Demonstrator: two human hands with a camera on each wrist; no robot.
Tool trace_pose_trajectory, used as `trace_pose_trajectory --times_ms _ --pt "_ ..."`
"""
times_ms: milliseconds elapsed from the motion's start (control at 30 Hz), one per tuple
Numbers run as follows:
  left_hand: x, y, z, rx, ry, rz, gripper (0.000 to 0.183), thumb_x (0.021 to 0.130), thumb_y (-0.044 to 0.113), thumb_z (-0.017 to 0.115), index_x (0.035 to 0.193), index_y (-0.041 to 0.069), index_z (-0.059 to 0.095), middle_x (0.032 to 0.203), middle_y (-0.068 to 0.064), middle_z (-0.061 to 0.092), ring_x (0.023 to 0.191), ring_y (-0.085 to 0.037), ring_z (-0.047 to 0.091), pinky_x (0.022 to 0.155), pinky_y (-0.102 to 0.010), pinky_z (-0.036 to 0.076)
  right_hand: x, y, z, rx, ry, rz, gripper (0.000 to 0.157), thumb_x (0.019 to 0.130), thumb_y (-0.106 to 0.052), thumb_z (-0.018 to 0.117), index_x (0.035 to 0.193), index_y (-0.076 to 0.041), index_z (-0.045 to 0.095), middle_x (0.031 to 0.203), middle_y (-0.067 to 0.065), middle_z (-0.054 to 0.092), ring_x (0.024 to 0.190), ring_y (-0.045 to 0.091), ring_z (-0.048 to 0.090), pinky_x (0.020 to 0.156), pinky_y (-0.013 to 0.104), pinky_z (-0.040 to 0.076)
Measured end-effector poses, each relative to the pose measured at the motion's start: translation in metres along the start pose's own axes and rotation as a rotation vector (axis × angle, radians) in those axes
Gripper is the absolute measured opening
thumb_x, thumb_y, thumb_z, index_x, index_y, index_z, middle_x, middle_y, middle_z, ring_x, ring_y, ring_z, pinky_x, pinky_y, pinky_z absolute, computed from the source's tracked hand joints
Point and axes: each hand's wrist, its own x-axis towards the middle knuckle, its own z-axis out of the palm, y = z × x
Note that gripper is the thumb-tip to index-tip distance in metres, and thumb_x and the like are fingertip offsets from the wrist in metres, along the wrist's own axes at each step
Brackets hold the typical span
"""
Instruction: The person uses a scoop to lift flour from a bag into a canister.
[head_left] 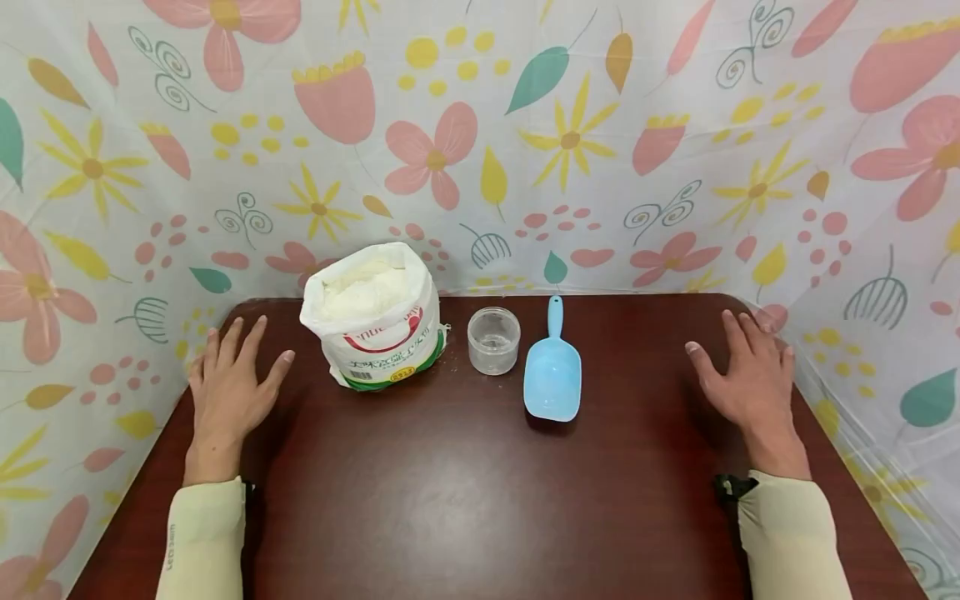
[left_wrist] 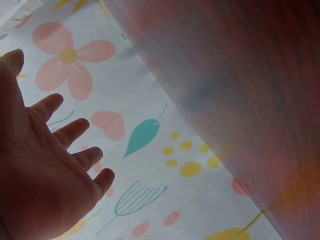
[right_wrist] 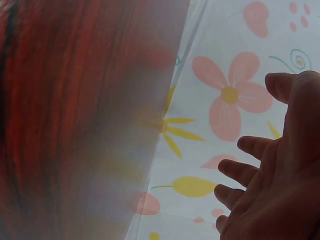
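My left hand is at the left side of the table, fingers spread and holding nothing; the left wrist view shows its palm side. On the right side, my right hand is likewise spread with nothing in it, its fingers pointing toward the curtain in the right wrist view. Nearest the left hand stands an opened white bag of flour-like powder, its top rolled down. Beside it sits a small clear round jar. A light blue scoop lies right of the jar, handle pointing to the back.
The dark brown wooden table has a shiny surface. A white curtain with flower and leaf prints hangs along its back edge and both sides.
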Motion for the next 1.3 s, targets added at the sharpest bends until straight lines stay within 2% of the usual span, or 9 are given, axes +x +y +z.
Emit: trace_pose_trajectory --times_ms 233,367,533,800,933,1100,1300 --pt "-0.005 -0.003 -0.003 0.008 0.021 -0.001 0.077 0.108 0.058 0.051 0.17 0.019 0.028 0.171 -0.024 0.026 0.159 -0.051 0.009 0.114 -0.079 0.014 0.004 -0.005 0.001 0.005 0.042 -0.045 0.077 0.108 -0.05 0.05 0.165 -0.001 0.032 0.162 0.035 0.033 0.147 0.056 0.031 0.12 0.073 0.009" --pt "-0.005 -0.004 -0.003 0.005 0.027 0.009 0.077 0.107 0.057 0.053 0.169 0.018 0.03 0.167 -0.026 0.031 0.158 -0.051 0.014 0.114 -0.078 0.016 0.006 -0.007 0.002 0.001 0.096 -0.069 0.073 0.107 -0.047 0.054 0.16 0.001 0.04 0.153 0.037 0.043 0.14 0.057 0.038 0.12 0.072 0.013" --pt "-0.002 -0.004 -0.004 0.006 0.034 0.021 0.077 0.107 0.056 0.054 0.168 0.016 0.032 0.163 -0.029 0.037 0.153 -0.054 0.026 0.114 -0.077 0.019 0.006 -0.007 0.002 -0.004 0.11 -0.071 0.071 0.107 -0.047 0.055 0.158 0.002 0.044 0.147 0.039 0.048 0.134 0.058 0.042 0.117 0.074 0.015" --pt "0.001 0.0 -0.005 0.023 0.048 0.021 0.076 0.106 0.056 0.057 0.166 0.013 0.037 0.153 -0.032 0.047 0.14 -0.053 0.042 0.109 -0.075 0.028 0.002 -0.003 0.003 0.012 0.069 -0.055 0.07 0.108 -0.047 0.052 0.158 0.001 0.043 0.146 0.04 0.047 0.133 0.06 0.041 0.113 0.08 0.015" --pt "0.002 0.002 -0.005 0.028 0.056 0.028 0.075 0.106 0.055 0.058 0.163 0.01 0.041 0.149 -0.034 0.051 0.134 -0.054 0.047 0.106 -0.075 0.035 0.0 -0.001 0.002 0.019 0.041 -0.04 0.071 0.109 -0.048 0.05 0.158 0.002 0.043 0.147 0.04 0.046 0.134 0.061 0.041 0.111 0.08 0.02" --pt "0.003 0.004 -0.004 0.008 0.02 0.007 0.079 0.106 0.06 0.054 0.163 0.008 0.04 0.149 -0.035 0.05 0.132 -0.056 0.048 0.104 -0.075 0.037 -0.001 0.0 0.001 0.017 0.018 -0.011 0.071 0.109 -0.049 0.048 0.157 0.003 0.044 0.148 0.039 0.046 0.134 0.06 0.041 0.106 0.079 0.027" --pt "0.002 0.007 -0.003 -0.04 -0.003 -0.024 0.081 0.105 0.062 0.052 0.164 0.007 0.039 0.147 -0.032 0.053 0.13 -0.054 0.05 0.102 -0.075 0.039 -0.004 -0.001 -0.001 0.045 -0.017 0.024 0.072 0.11 -0.052 0.046 0.157 0.003 0.043 0.15 0.039 0.044 0.136 0.06 0.038 0.103 0.081 0.026"
